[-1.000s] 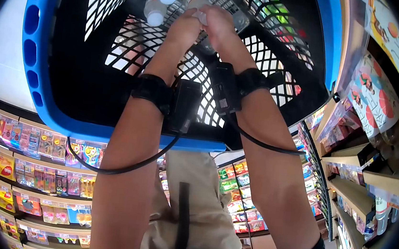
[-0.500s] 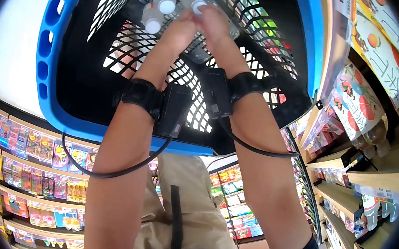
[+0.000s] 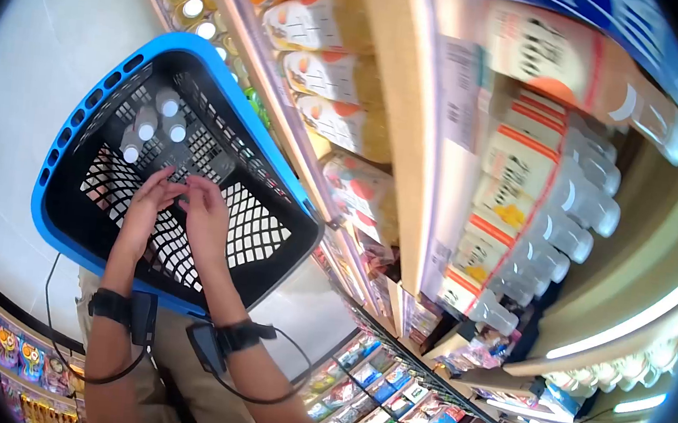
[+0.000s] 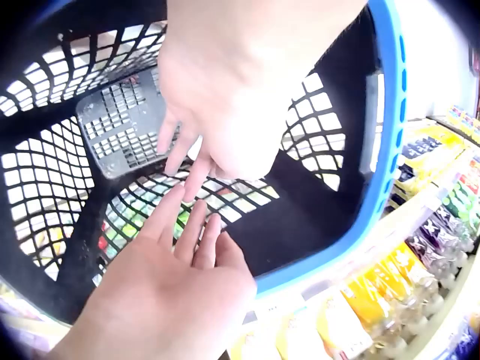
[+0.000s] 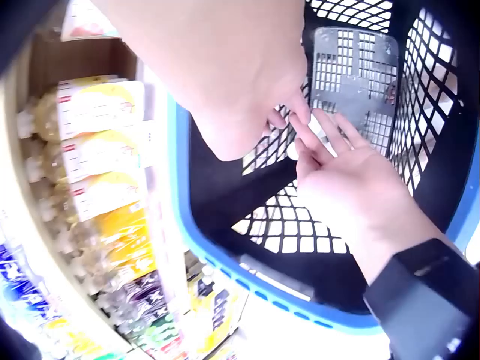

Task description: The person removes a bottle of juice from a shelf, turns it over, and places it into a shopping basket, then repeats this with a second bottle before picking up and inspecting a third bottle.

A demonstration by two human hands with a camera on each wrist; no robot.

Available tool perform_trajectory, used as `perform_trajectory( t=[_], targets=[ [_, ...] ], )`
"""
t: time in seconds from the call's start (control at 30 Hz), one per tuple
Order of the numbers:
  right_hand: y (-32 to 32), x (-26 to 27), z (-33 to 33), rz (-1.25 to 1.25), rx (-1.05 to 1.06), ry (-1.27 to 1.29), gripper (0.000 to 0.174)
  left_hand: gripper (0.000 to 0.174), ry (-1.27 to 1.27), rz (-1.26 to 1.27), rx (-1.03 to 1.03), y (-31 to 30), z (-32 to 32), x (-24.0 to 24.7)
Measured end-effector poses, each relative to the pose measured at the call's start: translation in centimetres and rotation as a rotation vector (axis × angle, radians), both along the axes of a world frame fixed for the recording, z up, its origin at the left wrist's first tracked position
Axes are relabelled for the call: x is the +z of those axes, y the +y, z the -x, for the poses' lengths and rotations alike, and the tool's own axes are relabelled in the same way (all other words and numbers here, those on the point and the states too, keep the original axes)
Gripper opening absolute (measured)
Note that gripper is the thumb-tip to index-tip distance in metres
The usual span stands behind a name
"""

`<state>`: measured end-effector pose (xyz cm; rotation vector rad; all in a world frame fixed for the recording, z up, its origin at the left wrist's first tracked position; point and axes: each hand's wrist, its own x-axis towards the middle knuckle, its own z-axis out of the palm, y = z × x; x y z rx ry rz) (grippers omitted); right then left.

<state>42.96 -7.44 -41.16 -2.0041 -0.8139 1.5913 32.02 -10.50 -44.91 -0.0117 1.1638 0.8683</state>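
A black mesh basket with a blue rim [image 3: 43, 212] holds several clear bottles [image 3: 144, 130] with white caps, clustered at its far end in the head view. My left hand [image 3: 143, 207] and right hand [image 3: 206, 213] hover over the basket, fingers loosely bent and fingertips close together. From the left wrist view, my left hand [image 4: 217, 112] comes in from above and my right palm [image 4: 169, 285] faces up below. In the right wrist view, my left palm [image 5: 360, 180] is bare beside my right hand [image 5: 240, 105]. A small white shape shows partly behind the fingers; what it is cannot be told.
Drink shelves [image 3: 412, 129] rise close along the basket's right side, with labelled bottles [image 3: 511, 204] on them. More shelves of packets [image 3: 387, 391] stand at lower right and lower left. Pale floor [image 3: 35, 60] lies left of the basket.
The head view has swung toward the drink shelves, and the basket looks smaller and further left. My hands have come away from the white-capped bottle at their fingertips.
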Motion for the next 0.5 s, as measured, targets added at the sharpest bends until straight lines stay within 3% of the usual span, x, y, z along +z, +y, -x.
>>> perform_trajectory(
  t=[0.23, 0.37, 0.5],
  targets=[
    [2.4, 17.4, -1.7, -0.409, -0.062, 0.023, 0.02, 0.032, 0.133, -0.341, 0.059, 5.1, -0.9, 13.0],
    [6.5, 25.0, -4.6, -0.801, -0.096, -0.228, 0.019, 0.016, 0.315, -0.52, -0.033, 7.9, -3.1, 20.0],
    [11.0, 28.9, -7.4, -1.012, -0.292, -0.452, 0.024, 0.016, 0.51, -0.802, -0.057, 10.7, -5.7, 25.0]
  ],
)
